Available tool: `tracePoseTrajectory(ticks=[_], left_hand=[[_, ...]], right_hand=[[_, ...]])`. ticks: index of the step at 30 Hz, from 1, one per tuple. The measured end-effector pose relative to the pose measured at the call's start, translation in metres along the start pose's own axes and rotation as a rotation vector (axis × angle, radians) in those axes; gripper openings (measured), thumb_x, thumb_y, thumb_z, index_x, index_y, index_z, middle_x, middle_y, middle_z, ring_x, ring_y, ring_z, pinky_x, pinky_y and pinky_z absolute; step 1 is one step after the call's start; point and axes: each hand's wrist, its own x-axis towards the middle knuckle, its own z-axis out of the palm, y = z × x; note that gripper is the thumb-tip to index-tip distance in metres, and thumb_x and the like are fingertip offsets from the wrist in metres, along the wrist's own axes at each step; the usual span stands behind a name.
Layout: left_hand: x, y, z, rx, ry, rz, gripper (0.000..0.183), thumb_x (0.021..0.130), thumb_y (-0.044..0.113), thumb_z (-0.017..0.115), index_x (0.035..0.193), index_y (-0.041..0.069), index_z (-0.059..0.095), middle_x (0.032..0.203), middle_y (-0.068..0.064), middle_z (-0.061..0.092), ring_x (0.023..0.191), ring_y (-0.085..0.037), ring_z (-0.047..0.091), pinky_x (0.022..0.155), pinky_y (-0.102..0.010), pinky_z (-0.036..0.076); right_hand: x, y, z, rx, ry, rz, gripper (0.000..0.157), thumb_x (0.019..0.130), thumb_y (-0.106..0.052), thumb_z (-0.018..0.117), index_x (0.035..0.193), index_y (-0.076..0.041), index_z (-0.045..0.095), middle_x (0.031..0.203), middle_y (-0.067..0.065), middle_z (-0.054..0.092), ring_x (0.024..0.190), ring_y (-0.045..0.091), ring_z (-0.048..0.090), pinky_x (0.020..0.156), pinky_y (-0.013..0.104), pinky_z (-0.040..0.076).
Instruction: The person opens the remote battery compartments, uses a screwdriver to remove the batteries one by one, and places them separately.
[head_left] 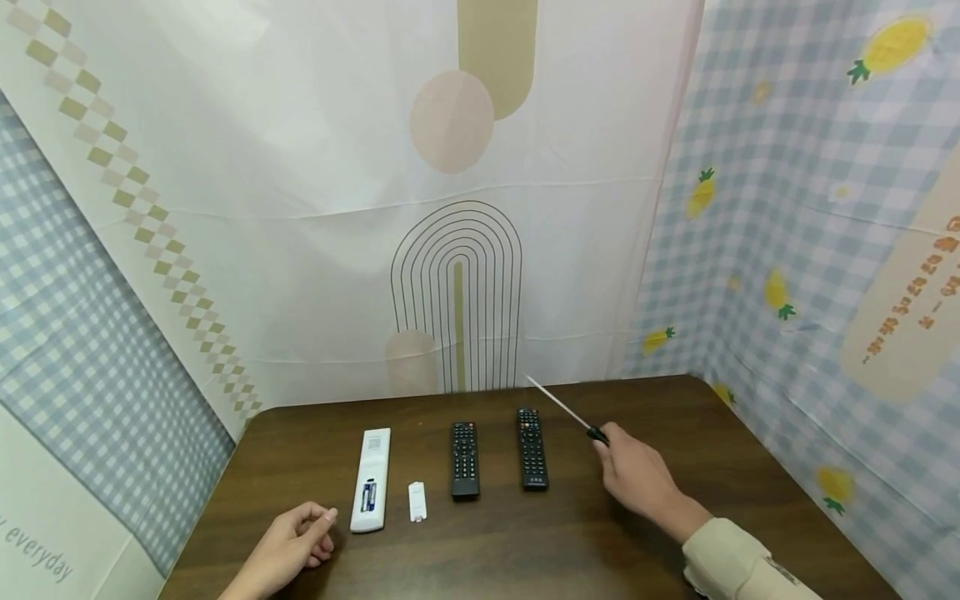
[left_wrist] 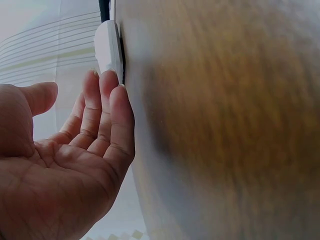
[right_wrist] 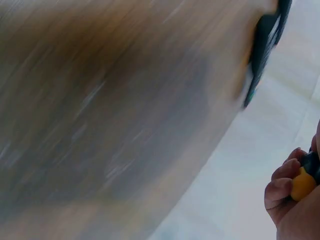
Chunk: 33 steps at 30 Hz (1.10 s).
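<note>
My right hand (head_left: 643, 477) grips a screwdriver (head_left: 597, 434) above the right part of the table, its thin metal shaft slanting up and to the left. In the right wrist view, the fingers curl round its black and yellow handle (right_wrist: 303, 185). My left hand (head_left: 288, 540) is at the front left with loosely bent fingers and nothing in it. Just right of it lies a white remote control (head_left: 372, 475), back up, with blue batteries (head_left: 368, 496) in its uncovered compartment. A small white battery cover (head_left: 417, 502) rests beside that remote.
Two black remote controls, one in the middle (head_left: 465, 460) and one further right (head_left: 532, 448), lie buttons up on the dark wooden table (head_left: 540, 542). A white patterned cloth (head_left: 322, 275) hangs behind the table, with checked cloth (head_left: 765, 183) at the right.
</note>
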Motion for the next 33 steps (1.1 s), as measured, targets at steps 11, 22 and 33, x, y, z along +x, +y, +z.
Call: tracePoseTrajectory(ticks=[11,22,33], left_hand=[[-0.001,-0.002,0.0,-0.012,-0.026,0.011,0.039,0.113,0.032,0.053,0.117,-0.006,0.062,0.086,-0.008,0.071,0.076,-0.017,0.068,0.067,-0.03,0.06],[-0.002,-0.004,0.001,-0.008,-0.021,0.011,0.038,0.113,0.03,0.053,0.116,-0.006,0.062,0.085,-0.008,0.071,0.076,-0.017,0.068,0.066,-0.029,0.06],[0.003,0.009,0.007,0.017,0.009,0.052,0.034,0.11,0.03,0.06,0.112,-0.004,0.064,0.083,-0.008,0.071,0.073,-0.016,0.067,0.063,-0.029,0.059]], right_hand=[[-0.013,-0.062,0.005,0.076,-0.046,-0.159,0.014,0.109,-0.023,0.062,0.097,-0.019,0.056,0.07,-0.014,0.043,0.054,-0.002,0.033,0.049,0.02,0.031],[-0.02,-0.071,0.015,0.043,0.011,-0.285,0.012,0.106,-0.021,0.067,0.099,-0.018,0.058,0.07,-0.016,0.042,0.056,-0.004,0.032,0.05,0.018,0.032],[-0.022,-0.073,0.016,0.042,0.0,-0.298,0.009,0.108,-0.023,0.065,0.102,-0.017,0.06,0.073,-0.016,0.045,0.057,-0.004,0.033,0.05,0.018,0.033]])
